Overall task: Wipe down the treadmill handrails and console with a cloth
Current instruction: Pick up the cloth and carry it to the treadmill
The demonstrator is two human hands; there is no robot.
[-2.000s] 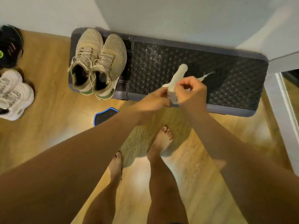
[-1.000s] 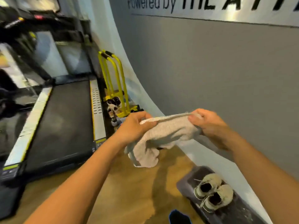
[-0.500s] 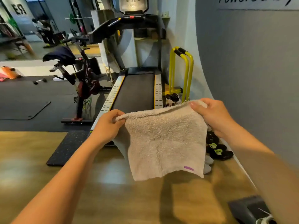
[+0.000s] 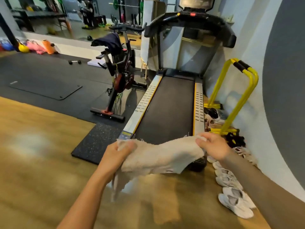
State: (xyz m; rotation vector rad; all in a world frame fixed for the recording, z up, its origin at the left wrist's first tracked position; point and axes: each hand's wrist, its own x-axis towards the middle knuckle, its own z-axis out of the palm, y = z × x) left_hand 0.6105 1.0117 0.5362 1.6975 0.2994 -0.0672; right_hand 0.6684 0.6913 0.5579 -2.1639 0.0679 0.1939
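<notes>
A beige terry cloth (image 4: 158, 157) hangs stretched between my two hands, low in the middle of the view. My left hand (image 4: 116, 156) grips its left corner, and my right hand (image 4: 212, 148) pinches its right corner. Straight ahead stands the treadmill, its black belt (image 4: 166, 104) running away from me. Its black console (image 4: 193, 15) sits at the top, with dark handrails (image 4: 228, 37) curving down on both sides. Both hands are well short of the console, just before the treadmill's near end.
An exercise bike (image 4: 118, 71) stands left of the treadmill on black rubber mats (image 4: 44, 76). Yellow parallel bars (image 4: 239, 90) lean by the grey wall on the right. Several white shoes (image 4: 234, 199) line the wall on the wooden floor (image 4: 41, 162).
My view has swung up from the shoe tray to face the treadmill. The cloth was unfolded and held flat; now it sags lower between my hands, and the treadmill looks nearer.
</notes>
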